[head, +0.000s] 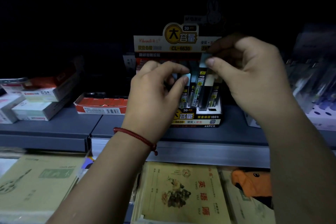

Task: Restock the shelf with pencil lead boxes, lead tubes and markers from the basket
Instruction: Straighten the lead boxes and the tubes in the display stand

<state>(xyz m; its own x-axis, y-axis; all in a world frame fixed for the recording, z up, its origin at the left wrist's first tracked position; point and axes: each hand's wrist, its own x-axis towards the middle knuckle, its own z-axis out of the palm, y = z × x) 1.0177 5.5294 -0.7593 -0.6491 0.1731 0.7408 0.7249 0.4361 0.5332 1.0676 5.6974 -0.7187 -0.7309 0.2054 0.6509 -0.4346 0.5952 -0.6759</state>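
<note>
Where yellow exercise books [181, 192] lie nearest, below the display box [200, 120], the grey shelf [54, 125] runs just above them and carries that box. The left hand [154, 85], a red cord at its wrist, reaches over the box's left half and pinches the pale cap of a lead tube [187, 76] between thumb and forefinger. The right hand [254, 78], over the box's right half, pinches the cap of a second lead tube [202, 71], which stands upright in the box, its top above its neighbours. Left of the box sits a red tray [101, 104], and farther left are stacked white boxes [39, 102].
</note>
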